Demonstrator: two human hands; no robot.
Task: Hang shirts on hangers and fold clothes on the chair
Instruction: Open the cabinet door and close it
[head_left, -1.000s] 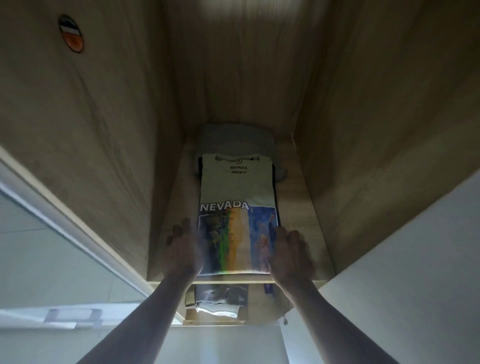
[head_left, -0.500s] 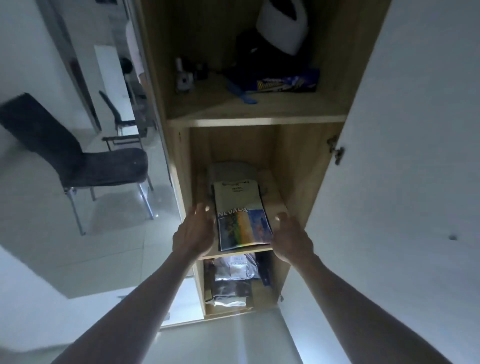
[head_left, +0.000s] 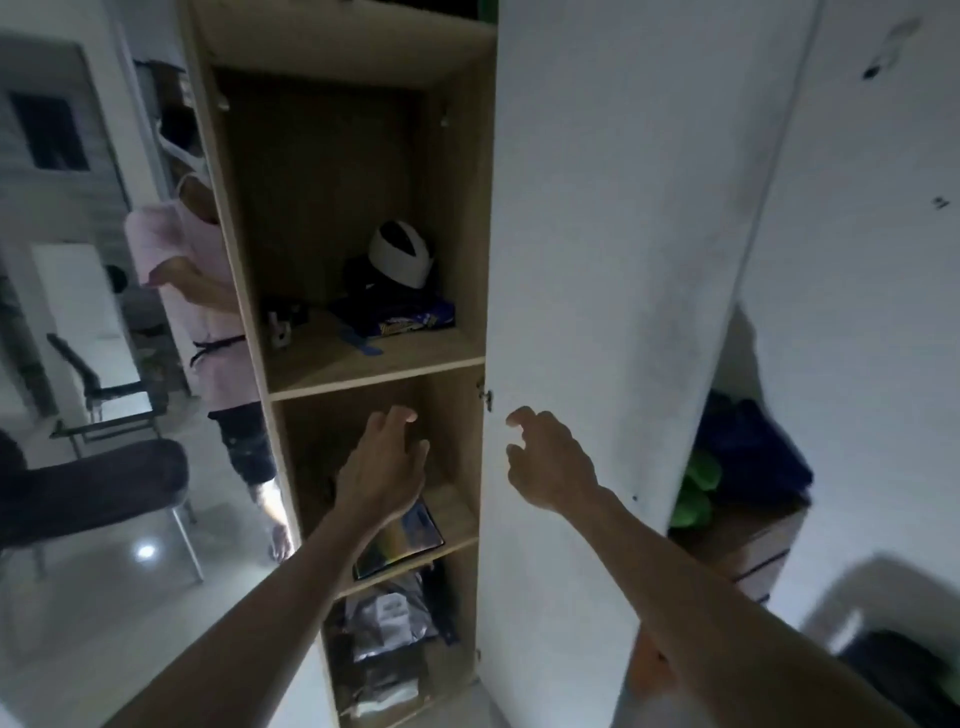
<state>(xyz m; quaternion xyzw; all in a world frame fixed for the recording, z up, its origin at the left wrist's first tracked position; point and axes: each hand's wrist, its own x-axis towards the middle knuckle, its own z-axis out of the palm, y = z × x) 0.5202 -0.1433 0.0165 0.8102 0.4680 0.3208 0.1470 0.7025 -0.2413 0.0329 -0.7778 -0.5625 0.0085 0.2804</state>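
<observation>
Now, folded shirt (head_left: 400, 538): on the shelf (head_left: 457, 512) below our left hand (head_left: 382, 470), long axis running inward.
Hands: left nearer; right hand (head_left: 550, 460) beside; both loosely spread, holding nothing.

I see a tall wooden wardrobe (head_left: 332, 218) standing open in dim light, its white door (head_left: 597, 260) swung toward me; a shelf board (head_left: 374, 371) divides the upper bay from the lower ones; to the left a dark padded chair (head_left: 88, 483) on metal legs stands on a pale glossy floor (head_left: 104, 613) that catches a small bright glint; behind it a second chair (head_left: 98, 395) sits before a white wall (head_left: 31, 15); another white panel (head_left: 857, 260) rises at the right.
</observation>
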